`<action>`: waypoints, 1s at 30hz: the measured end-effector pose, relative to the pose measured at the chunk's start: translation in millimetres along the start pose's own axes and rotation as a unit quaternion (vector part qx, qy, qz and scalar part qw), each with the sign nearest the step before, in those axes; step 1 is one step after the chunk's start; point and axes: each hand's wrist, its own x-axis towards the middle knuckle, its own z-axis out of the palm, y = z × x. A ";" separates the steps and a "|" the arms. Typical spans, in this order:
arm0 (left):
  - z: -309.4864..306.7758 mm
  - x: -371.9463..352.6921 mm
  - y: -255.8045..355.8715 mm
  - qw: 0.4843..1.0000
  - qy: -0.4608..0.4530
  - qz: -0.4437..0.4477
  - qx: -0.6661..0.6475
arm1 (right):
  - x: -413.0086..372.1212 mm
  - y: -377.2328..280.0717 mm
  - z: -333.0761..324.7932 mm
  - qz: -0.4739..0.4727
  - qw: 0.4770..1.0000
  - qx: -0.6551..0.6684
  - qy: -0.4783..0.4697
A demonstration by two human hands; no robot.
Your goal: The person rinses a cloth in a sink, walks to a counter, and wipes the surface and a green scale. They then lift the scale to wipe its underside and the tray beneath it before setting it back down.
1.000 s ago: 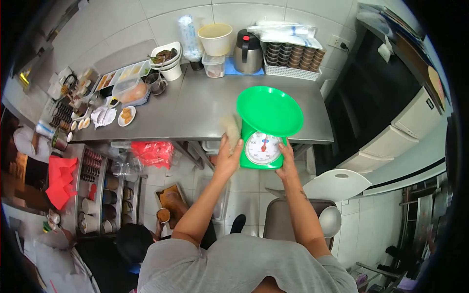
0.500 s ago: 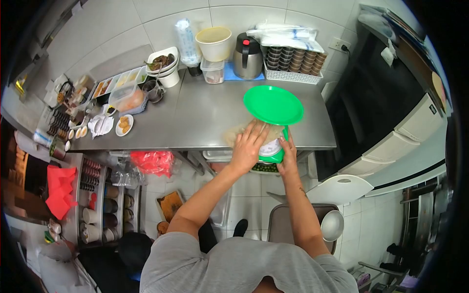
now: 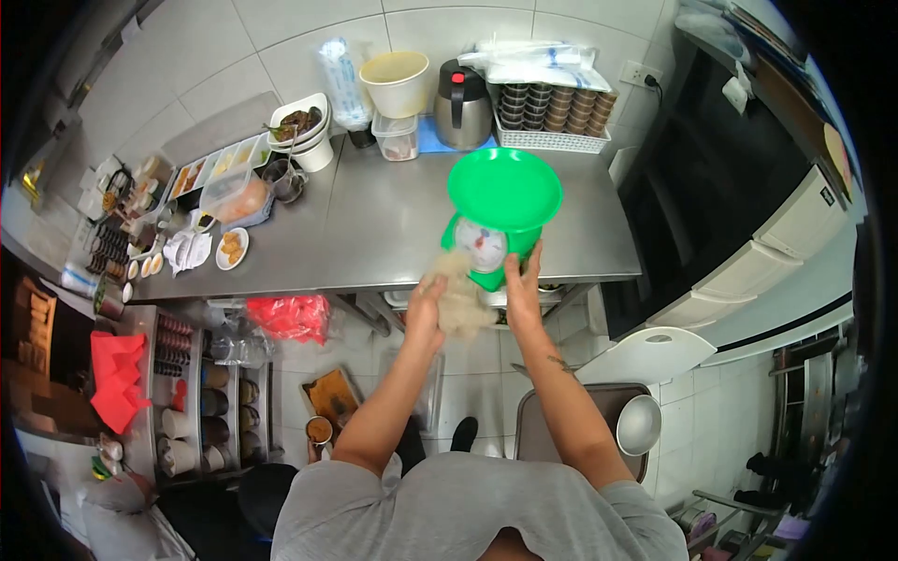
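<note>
A green kitchen scale (image 3: pixel 475 280) with a round white dial and a wide green plate (image 3: pixel 505 190) on top sits at the front edge of the steel table. My left hand (image 3: pixel 426 316) is closed around a beige cloth (image 3: pixel 460 304), which hangs in front of the scale and is blurred by motion. With its thumb at the front and fingers along the side, my right hand (image 3: pixel 525 292) grips the scale's lower right side.
Along the back of the steel table (image 3: pixel 393 215) stand a thermal jug (image 3: pixel 462 107), a cream bucket (image 3: pixel 395 86) and a basket of small lidded cups (image 3: pixel 552 138). Food containers crowd the left. Below left, a person's hand holds a cup (image 3: pixel 319 430). A fridge (image 3: pixel 720 196) stands right.
My left hand has drawn the cloth down and left, off the scale's front, uncovering the dial. The right hand has shifted slightly left and stays at the scale's side.
</note>
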 end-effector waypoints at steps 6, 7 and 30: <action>4.3 44.1 55.9 0.997 0.005 0.005 -0.076 | 44.8 -27.5 -40.7 0.114 0.966 0.230 0.005; 22.0 33.2 81.3 0.996 -0.007 0.047 -0.071 | 58.7 -39.6 -40.1 0.130 0.957 0.258 -0.032; 101.3 40.3 62.9 0.460 -0.251 0.500 0.689 | 111.2 -54.4 3.3 0.191 0.869 0.428 -0.159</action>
